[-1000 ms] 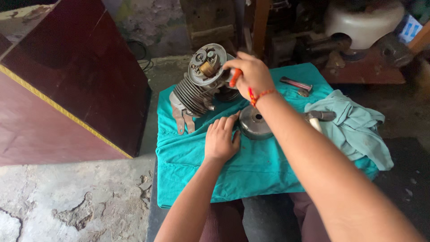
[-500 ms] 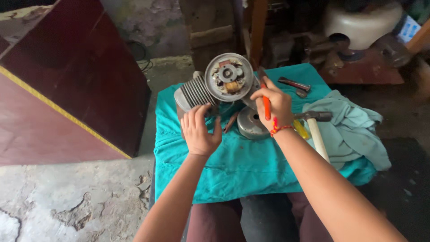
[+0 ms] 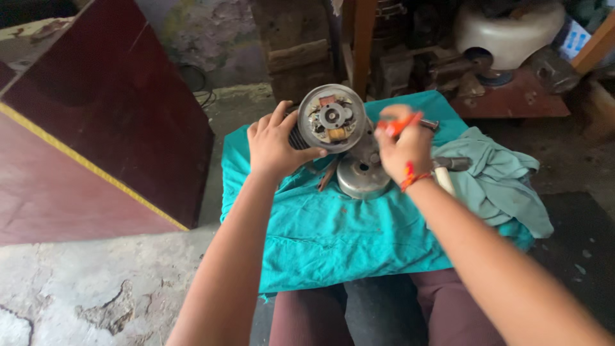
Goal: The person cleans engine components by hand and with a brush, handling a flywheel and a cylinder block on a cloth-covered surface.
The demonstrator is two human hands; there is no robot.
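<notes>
We see the finned grey engine part (image 3: 327,122) lifted above the far edge of the teal cloth (image 3: 333,237), its round open face, with coils and a central hub, tilted toward us; the orange-handled tool (image 3: 398,124) sits just right of it.

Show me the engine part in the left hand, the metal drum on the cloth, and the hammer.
engine part (image 3: 331,118), head view, round open face.
metal drum (image 3: 362,176), head view, top face.
hammer (image 3: 452,163), head view, dark head.

A pale green rag (image 3: 506,176) lies beside a dark red board (image 3: 96,128).
</notes>
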